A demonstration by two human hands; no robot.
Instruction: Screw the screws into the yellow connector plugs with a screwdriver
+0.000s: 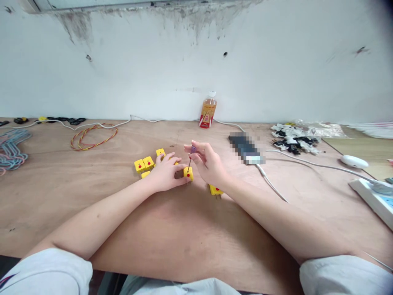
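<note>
My left hand (166,175) reaches over the wooden table and steadies a small yellow plug (190,173) between thumb and index finger, its other fingers spread out. The plug has a red dot on top, and its metal pins point toward me. In my right hand (210,164) is a small screwdriver (193,150) with a purple handle, gripped by the fingertips. Its thin shaft slants down onto the top of the plug. More yellow plugs (148,162) lie beside and partly under my left hand. Another yellow plug (216,191) rests below my right wrist, partly covered by it.
A drink bottle (208,112) stands against the wall. To the right are a phone (245,147) on a cable, a pile of black and white parts (294,139), a white oval case (354,161) and a power strip (376,200). Wire coils (92,138) lie at left.
</note>
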